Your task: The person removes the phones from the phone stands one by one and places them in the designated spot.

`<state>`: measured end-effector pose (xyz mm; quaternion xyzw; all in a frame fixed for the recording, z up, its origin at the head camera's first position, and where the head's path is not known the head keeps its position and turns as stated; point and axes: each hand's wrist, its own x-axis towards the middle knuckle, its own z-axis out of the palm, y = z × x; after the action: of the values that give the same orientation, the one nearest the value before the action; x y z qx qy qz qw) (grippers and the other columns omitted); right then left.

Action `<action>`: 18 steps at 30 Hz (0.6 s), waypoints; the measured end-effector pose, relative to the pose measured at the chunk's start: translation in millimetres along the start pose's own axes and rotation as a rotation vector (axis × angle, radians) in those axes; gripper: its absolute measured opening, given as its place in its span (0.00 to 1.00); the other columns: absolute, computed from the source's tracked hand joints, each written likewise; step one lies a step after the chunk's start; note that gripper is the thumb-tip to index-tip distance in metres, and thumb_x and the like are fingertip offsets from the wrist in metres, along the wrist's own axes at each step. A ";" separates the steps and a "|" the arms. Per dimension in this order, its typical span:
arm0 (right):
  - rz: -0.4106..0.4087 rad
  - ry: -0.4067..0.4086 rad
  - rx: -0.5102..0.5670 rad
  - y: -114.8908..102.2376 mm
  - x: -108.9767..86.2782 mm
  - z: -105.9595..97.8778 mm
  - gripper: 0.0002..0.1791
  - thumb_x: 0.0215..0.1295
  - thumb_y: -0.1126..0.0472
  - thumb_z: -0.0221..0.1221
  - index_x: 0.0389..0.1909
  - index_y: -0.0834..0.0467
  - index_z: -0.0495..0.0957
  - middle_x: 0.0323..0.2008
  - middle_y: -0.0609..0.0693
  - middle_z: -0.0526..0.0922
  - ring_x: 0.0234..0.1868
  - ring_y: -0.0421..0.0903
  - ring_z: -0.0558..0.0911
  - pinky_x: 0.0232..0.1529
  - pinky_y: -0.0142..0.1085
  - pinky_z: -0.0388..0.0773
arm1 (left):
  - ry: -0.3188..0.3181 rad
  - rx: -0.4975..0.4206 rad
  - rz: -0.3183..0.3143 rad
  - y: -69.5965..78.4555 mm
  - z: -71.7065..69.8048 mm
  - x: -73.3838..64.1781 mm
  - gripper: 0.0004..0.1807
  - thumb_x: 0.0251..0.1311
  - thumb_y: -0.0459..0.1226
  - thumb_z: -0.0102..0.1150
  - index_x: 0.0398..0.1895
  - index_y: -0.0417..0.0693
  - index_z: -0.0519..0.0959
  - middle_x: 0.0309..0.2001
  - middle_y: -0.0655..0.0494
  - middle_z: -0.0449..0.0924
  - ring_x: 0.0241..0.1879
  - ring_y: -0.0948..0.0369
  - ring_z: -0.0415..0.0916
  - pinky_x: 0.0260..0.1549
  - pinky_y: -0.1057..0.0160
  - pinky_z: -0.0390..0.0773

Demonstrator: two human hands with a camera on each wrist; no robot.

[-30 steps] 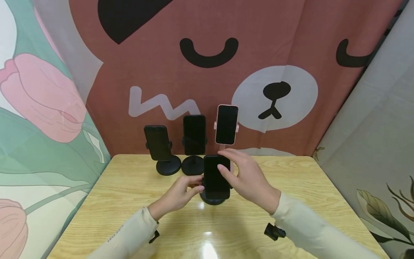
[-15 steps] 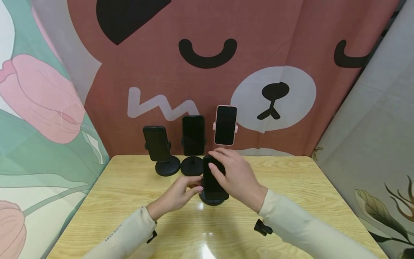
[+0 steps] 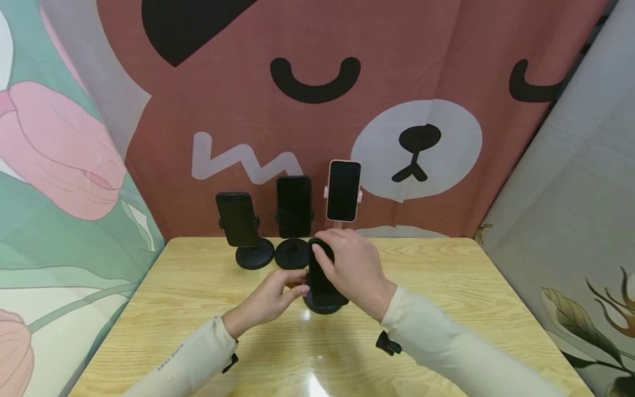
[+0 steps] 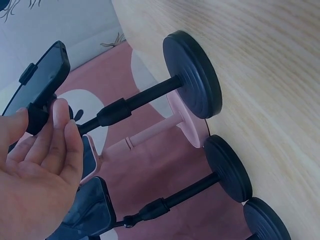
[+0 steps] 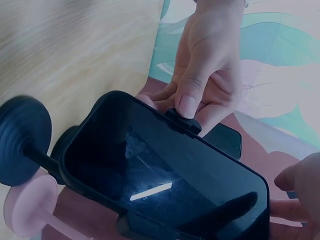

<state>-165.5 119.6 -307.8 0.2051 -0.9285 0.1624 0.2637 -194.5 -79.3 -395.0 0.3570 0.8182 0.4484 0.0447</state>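
Note:
In front of me a black phone (image 3: 322,284) sits tilted in the clamp of a black phone stand (image 4: 192,75) with a round base. My left hand (image 3: 268,300) pinches the clamp's side arm (image 5: 183,121) between thumb and fingers. Around the phone's top end hovers my right hand (image 3: 354,267), its thumb in front of the screen and its other fingers behind. In the right wrist view a gap shows between that thumb and the phone, and the thumb's dark reflection lies on the glass. The right hand hides part of the phone in the head view.
Behind stand a black stand with a phone (image 3: 235,219) at left, another black one with a phone (image 3: 294,207) in the middle, and a pink one with a pink-edged phone (image 3: 343,191). A printed curtain (image 3: 223,99) hangs beyond the wooden table (image 3: 421,309).
My right hand has moved left across the phone's top end, covering more of the screen. The left hand keeps its pinch on the clamp, and the stands remain where they were.

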 end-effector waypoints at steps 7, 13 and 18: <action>-0.023 0.067 -0.169 -4.5 2.1 9.9 0.17 0.68 0.43 0.63 0.44 0.52 0.87 0.42 0.48 0.90 0.39 0.46 0.87 0.28 0.40 0.86 | 0.010 0.006 0.002 0.3 -0.2 -0.5 0.11 0.72 0.34 0.56 0.53 0.43 0.83 0.48 0.50 0.87 0.43 0.56 0.87 0.47 0.60 0.84; -0.047 0.115 -0.265 -6.7 3.8 15.6 0.19 0.65 0.41 0.65 0.39 0.53 0.87 0.35 0.48 0.90 0.32 0.45 0.86 0.24 0.37 0.84 | 0.018 0.029 -0.002 0.6 0.0 -1.2 0.13 0.71 0.34 0.58 0.55 0.42 0.83 0.49 0.50 0.88 0.44 0.59 0.86 0.48 0.58 0.85; -0.043 0.128 -0.297 -7.5 4.9 18.5 0.19 0.64 0.41 0.66 0.37 0.54 0.86 0.32 0.48 0.89 0.30 0.45 0.85 0.22 0.35 0.83 | 0.028 0.062 -0.015 -0.2 0.4 -0.9 0.17 0.71 0.36 0.58 0.59 0.38 0.80 0.52 0.46 0.87 0.47 0.55 0.86 0.49 0.57 0.85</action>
<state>-173.6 104.1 -318.6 0.1729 -0.9189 0.0303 0.3532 -193.8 -79.7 -395.5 0.3457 0.8350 0.4274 0.0254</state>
